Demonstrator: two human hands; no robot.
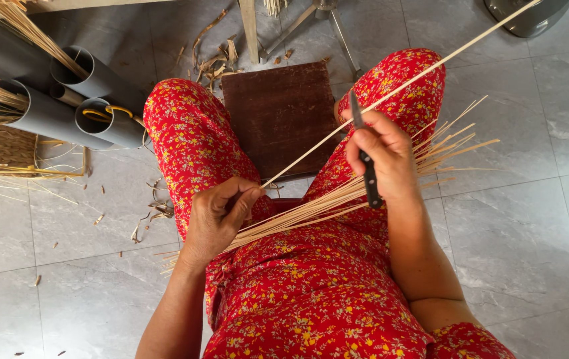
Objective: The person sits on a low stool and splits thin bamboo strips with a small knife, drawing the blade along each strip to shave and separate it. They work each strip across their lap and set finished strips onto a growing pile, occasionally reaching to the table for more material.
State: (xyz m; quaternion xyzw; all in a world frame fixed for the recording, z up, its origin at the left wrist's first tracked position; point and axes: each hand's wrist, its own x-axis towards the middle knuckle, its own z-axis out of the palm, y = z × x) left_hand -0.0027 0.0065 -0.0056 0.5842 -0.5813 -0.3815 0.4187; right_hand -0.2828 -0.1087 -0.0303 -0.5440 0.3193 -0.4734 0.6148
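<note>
Bamboo: one strip, one knife, two hands.

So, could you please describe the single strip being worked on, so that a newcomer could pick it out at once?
Start at the lap in red flowered cloth, where a bundle of thin pale cane strips lies crosswise. Above it, the left hand pinches one long pale strip that crosses the dark knife in the right hand. It alone rises toward the upper right corner.
</note>
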